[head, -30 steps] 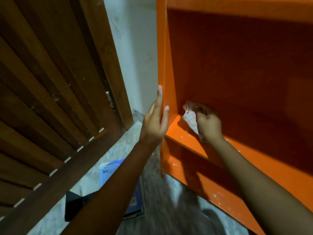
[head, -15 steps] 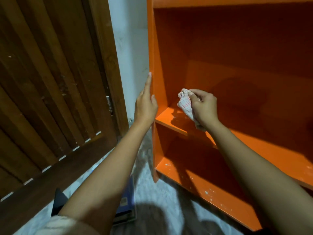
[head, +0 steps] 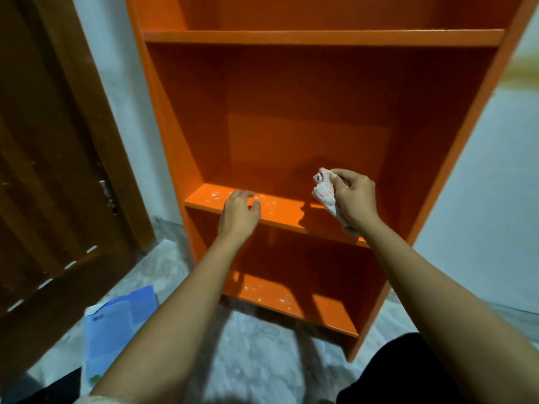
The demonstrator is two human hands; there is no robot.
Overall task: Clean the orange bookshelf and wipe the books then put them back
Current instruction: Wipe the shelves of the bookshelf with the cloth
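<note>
Right hand (head: 354, 199) grips a bunched cloth (head: 323, 189) inside the orange bookshelf (head: 291, 37), left hand (head: 237, 212) loose and empty, blurry blue books (head: 116, 325) half hidden by that arm.

we log: orange bookshelf (head: 291, 83) upright, fills frame centre, white specks on its middle and bottom boards | cloth (head: 323, 191) white, checked, bunched, right of centre over middle board | blue books (head: 108, 330) flat on floor, lower left

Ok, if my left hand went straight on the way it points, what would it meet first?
Probably the speckled shelf board right in front of the left hand; depth is unclear.
</note>
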